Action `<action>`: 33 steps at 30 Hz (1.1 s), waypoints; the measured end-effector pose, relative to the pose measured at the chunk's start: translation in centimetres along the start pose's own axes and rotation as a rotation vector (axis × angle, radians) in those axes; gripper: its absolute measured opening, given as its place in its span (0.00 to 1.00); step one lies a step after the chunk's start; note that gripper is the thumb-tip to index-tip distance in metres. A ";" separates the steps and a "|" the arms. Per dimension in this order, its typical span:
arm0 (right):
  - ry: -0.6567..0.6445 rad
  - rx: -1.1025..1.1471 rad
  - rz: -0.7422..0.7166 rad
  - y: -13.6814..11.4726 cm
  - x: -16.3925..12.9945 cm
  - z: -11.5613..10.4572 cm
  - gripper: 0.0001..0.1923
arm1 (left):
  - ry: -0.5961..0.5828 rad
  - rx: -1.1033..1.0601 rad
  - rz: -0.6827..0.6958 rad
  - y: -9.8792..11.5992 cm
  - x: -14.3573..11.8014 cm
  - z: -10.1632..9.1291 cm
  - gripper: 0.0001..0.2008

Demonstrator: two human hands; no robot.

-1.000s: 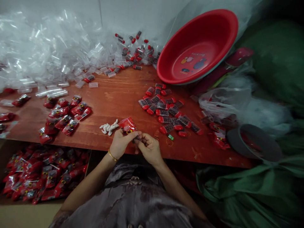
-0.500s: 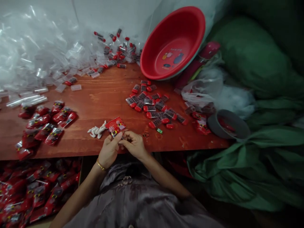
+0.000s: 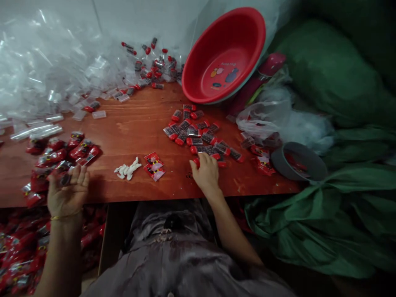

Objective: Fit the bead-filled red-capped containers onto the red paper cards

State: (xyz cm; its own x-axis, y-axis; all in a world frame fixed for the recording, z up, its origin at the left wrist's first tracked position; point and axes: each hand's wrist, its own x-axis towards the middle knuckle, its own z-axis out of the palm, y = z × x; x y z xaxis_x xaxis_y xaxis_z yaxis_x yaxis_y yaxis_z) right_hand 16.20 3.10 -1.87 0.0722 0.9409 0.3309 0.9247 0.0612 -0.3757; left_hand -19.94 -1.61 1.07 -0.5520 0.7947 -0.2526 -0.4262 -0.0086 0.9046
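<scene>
My left hand (image 3: 68, 194) is palm up with fingers apart, beside a pile of small red printed packets (image 3: 82, 150). A small dark thing shows between its thumb and fingers; I cannot tell whether it rests on the hand or lies behind it. My right hand (image 3: 206, 175) is palm down at the near edge of a cluster of clear, red-ended containers with dark contents (image 3: 194, 132). Its thumb and forefinger are apart around a red end, and the other fingertips are partly hidden. Between the hands lie red printed cards (image 3: 154, 167) and a small heap of white pieces (image 3: 127, 169).
Clear plastic sleeves (image 3: 62, 66) are heaped at the back left, with more red-ended containers beside them. A red basin (image 3: 225, 57) leans at the back. A grey bowl (image 3: 298, 161) and green cloth (image 3: 309, 227) are at right. More red packets (image 3: 21, 251) lie below the table's left edge.
My hands were together at the cards and have parted. The left moved left to the packets and opened; the right moved right to the containers. The cards now lie uncovered on the table.
</scene>
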 end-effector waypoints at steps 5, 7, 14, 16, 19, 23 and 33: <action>-0.076 -0.152 -0.032 0.4 -1.0 1.9 0.19 | -0.005 0.190 0.062 -0.9 -0.9 1.8 0.21; -0.067 -0.146 -0.060 -0.9 -1.3 2.8 0.20 | -0.056 0.394 0.191 -3.0 -2.3 5.2 0.20; 0.012 -0.072 -0.182 -2.1 -1.9 4.3 0.19 | -0.494 1.394 0.686 -9.2 -2.6 12.0 0.15; 0.041 -0.052 -0.192 -1.7 -2.0 4.5 0.18 | -0.512 1.505 0.705 -9.8 -2.0 11.9 0.14; 0.069 -0.028 -0.236 -1.4 -2.0 4.6 0.17 | -0.500 1.575 0.741 -10.2 -1.6 11.6 0.13; 0.072 -0.010 -0.267 -1.7 -1.9 4.3 0.16 | -0.472 1.590 0.719 -10.2 -2.1 11.9 0.14; -0.194 0.020 -0.344 -5.6 0.1 5.9 0.17 | -0.432 1.536 0.768 -11.3 -3.6 12.4 0.20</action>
State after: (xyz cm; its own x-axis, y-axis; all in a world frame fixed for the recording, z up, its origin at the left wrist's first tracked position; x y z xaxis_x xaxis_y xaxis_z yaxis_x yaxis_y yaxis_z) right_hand 8.80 4.77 -4.81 -0.3141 0.9099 0.2710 0.8752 0.3881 -0.2887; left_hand -4.31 3.17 -3.98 0.0335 0.9761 0.2148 0.9473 -0.0996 0.3046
